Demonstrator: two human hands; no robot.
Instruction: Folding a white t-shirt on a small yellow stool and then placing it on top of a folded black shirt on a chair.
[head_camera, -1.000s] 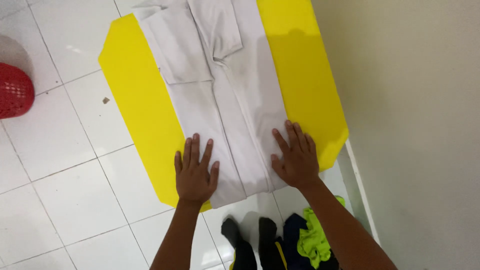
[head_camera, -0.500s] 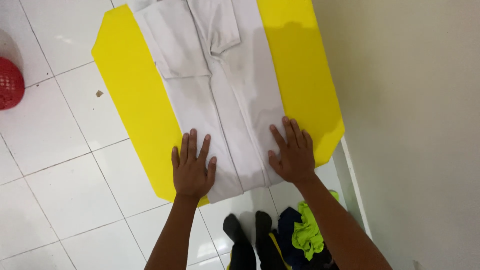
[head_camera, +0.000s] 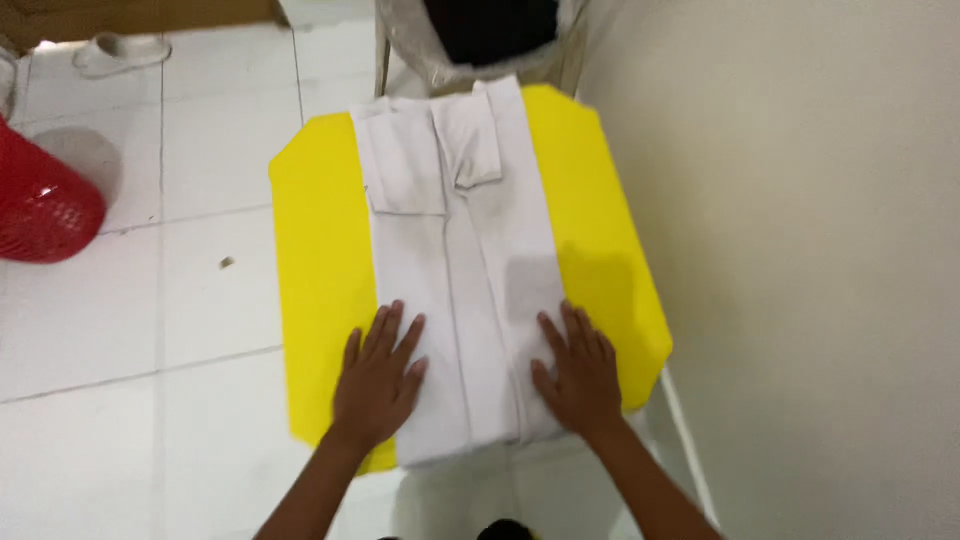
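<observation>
Both hands lie flat with fingers spread, gripping nothing. The left hand (head_camera: 378, 382) presses palm-down in the lower middle of the frame, its fingers on the left edge of the folded white shirt (head_camera: 460, 270) and its heel over the yellow folding board (head_camera: 315, 260). The right hand (head_camera: 577, 375) presses likewise at the shirt's lower right edge, where cloth meets board. Neither grip is closed on anything; both are open and resting on the fabric.

The shirt lies as a long narrow strip down the middle of the board, from the upper centre of the frame to the lower centre, with a sleeve folded over near its top. The board lies on the white tiled floor (head_camera: 150, 330), its right side close to a pale wall (head_camera: 800, 250). At the left edge of the frame stands a red mesh basket (head_camera: 40, 205). A pale shoe (head_camera: 120, 50) sits in the upper left. At top centre, just beyond the board, is a bin lined with clear plastic (head_camera: 490, 35).
</observation>
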